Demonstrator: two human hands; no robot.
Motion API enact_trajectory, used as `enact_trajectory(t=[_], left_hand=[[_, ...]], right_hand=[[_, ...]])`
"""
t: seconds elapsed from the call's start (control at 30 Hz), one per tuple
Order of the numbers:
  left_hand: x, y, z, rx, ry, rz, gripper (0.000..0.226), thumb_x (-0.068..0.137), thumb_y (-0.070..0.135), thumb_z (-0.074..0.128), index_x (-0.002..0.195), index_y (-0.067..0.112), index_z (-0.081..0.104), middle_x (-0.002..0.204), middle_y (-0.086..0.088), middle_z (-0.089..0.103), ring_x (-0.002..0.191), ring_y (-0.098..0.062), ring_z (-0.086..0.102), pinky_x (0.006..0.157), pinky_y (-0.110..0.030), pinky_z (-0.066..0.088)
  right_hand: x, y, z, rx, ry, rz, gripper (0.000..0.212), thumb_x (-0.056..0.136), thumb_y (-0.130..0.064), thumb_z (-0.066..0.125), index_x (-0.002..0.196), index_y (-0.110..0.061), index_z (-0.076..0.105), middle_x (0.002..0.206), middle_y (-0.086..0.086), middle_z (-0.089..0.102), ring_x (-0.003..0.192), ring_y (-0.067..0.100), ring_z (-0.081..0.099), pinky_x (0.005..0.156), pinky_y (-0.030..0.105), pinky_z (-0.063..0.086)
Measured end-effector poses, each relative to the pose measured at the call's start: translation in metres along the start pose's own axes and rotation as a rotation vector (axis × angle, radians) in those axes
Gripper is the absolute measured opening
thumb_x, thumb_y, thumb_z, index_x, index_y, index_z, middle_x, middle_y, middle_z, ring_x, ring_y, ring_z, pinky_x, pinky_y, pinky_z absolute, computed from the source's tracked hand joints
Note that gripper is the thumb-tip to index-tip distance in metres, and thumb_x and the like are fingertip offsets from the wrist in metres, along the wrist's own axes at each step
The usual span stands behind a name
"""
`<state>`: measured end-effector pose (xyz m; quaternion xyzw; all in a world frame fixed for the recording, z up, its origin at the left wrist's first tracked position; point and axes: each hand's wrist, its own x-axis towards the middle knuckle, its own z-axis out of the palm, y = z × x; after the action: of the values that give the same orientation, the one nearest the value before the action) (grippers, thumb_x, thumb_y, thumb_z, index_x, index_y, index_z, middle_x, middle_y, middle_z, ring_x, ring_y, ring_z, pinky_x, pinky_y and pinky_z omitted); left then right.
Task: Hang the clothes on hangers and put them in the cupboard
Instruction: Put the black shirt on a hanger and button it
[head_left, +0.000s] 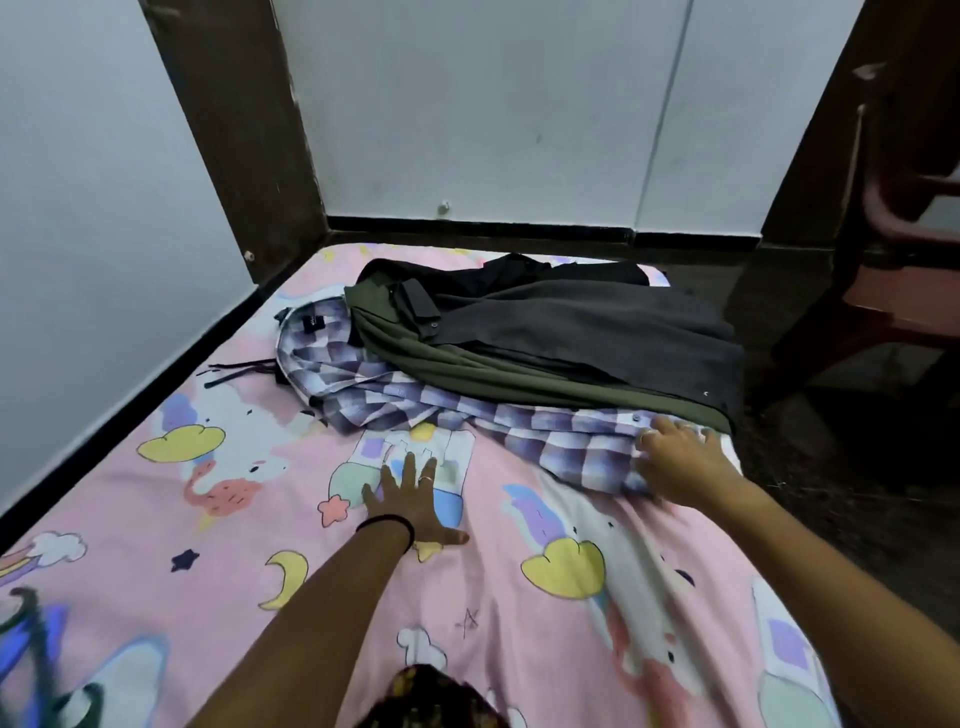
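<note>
While the checked shirt (467, 415) lies crumpled across the far half of the bed (156, 519), its long axis runs on a slant, from the collar at the far left down to the hem at the near right edge of the mattress. That hem end is where the right hand (675, 462) sits: its fingers are spread over the cloth and seem to be bunching it, though motion blur leaves it unclear whether they have closed on the fabric or only press it. So the shirt stretches away from that hand toward the far left, and I judge a pull toward the near right would draw it out lengthwise. Over its far side lie an olive garment (467, 364) and, on top of that, a dark grey garment (597, 322), so part of the shirt is pinned under them and may drag them along. The left hand (410, 504) rests flat on the pink printed sheet, fingers straight, just short of the shirt's near edge and holding nothing. Black hangers (239, 370) poke out from under the collar at the far left.
</note>
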<state>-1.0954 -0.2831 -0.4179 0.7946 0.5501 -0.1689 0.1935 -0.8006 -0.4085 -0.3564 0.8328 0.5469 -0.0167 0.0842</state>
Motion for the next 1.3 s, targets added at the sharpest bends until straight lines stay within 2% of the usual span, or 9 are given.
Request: enact_trajectory(t=[0.23,0.4,0.57,0.7,0.83,1.0,1.1,1.17,1.3], left_hand=[[0.079,0.006,0.011,-0.275,-0.062,-0.121,0.137,0.049,0.096,0.046,0.145,0.034,-0.029,0.149,-0.001,-0.042,0.139,-0.038,-0.033,0.106,-0.067,-0.009],[0.095,0.01,0.029,-0.282,-0.081,-0.145,0.142,0.03,0.104,0.031,0.127,0.038,-0.048,0.122,0.005,-0.066,0.095,-0.024,-0.069,0.086,-0.063,-0.031],[0.099,0.013,0.033,-0.266,-0.113,-0.189,0.141,0.041,0.101,0.041,0.132,0.037,-0.046,0.132,0.003,-0.061,0.113,-0.031,-0.061,0.098,-0.065,-0.024],[0.111,0.015,0.032,-0.211,-0.205,-0.238,0.142,0.035,0.101,0.035,0.124,0.033,-0.053,0.128,-0.001,-0.064,0.11,-0.034,-0.061,0.101,-0.069,-0.017],[0.115,0.013,0.025,-0.187,-0.312,-0.232,0.142,0.025,0.103,0.025,0.114,0.031,-0.059,0.121,-0.002,-0.068,0.105,-0.036,-0.062,0.099,-0.073,-0.016],[0.12,0.008,0.026,-0.138,-0.348,-0.222,0.14,0.033,0.104,0.031,0.11,0.03,-0.061,0.119,-0.004,-0.069,0.105,-0.038,-0.06,0.099,-0.073,-0.014],[0.122,0.002,0.033,-0.141,-0.321,-0.199,0.139,0.04,0.103,0.034,0.112,0.029,-0.059,0.119,-0.004,-0.068,0.108,-0.037,-0.058,0.102,-0.072,-0.012],[0.121,0.0,0.042,-0.191,-0.251,-0.176,0.138,0.042,0.102,0.035,0.117,0.03,-0.056,0.123,-0.002,-0.066,0.112,-0.035,-0.056,0.104,-0.07,-0.011],[0.103,-0.002,0.045,-0.303,-0.071,-0.091,0.133,0.044,0.102,0.035,0.128,0.041,-0.048,0.129,0.007,-0.063,0.116,-0.03,-0.057,0.103,-0.066,-0.017]], right_hand=[[0.161,-0.09,-0.028,0.195,0.293,-0.329,0.035,0.096,-0.034,0.05,0.121,-0.01,0.054,0.125,0.01,0.053,0.12,0.031,0.05,0.1,0.042,0.038],[0.242,-0.177,-0.03,0.417,0.22,-0.564,0.048,0.1,-0.033,0.045,0.144,-0.018,0.037,0.143,0.019,0.04,0.131,0.037,0.039,0.107,0.044,0.035],[0.286,-0.219,-0.008,0.561,0.001,-0.514,0.052,0.098,-0.05,0.042,0.147,-0.04,0.028,0.132,0.023,0.046,0.12,0.044,0.044,0.103,0.048,0.037],[0.295,-0.212,0.021,0.561,0.135,-0.478,0.058,0.093,-0.057,0.047,0.146,-0.036,0.036,0.126,0.014,0.053,0.113,0.037,0.053,0.086,0.04,0.047],[0.295,-0.207,0.035,0.695,0.178,-0.473,0.058,0.092,-0.057,0.05,0.144,-0.032,0.042,0.129,0.01,0.055,0.117,0.033,0.053,0.09,0.037,0.046],[0.299,-0.21,0.031,0.856,0.136,-0.394,0.048,0.095,-0.059,0.039,0.136,-0.036,0.05,0.132,0.001,0.058,0.118,0.028,0.054,0.093,0.034,0.04],[0.305,-0.212,0.025,1.052,0.08,-0.28,0.034,0.096,-0.048,0.047,0.123,-0.032,0.062,0.118,-0.005,0.067,0.105,0.017,0.06,0.089,0.031,0.042],[0.308,-0.213,0.016,1.196,0.056,-0.184,0.024,0.095,-0.026,0.055,0.114,-0.027,0.068,0.107,-0.003,0.07,0.093,0.015,0.062,0.085,0.031,0.047],[0.286,-0.199,-0.035,1.422,0.148,-0.057,0.039,0.086,0.003,0.045,0.099,-0.019,0.075,0.096,0.004,0.073,0.071,0.008,0.056,0.069,0.022,0.045]])
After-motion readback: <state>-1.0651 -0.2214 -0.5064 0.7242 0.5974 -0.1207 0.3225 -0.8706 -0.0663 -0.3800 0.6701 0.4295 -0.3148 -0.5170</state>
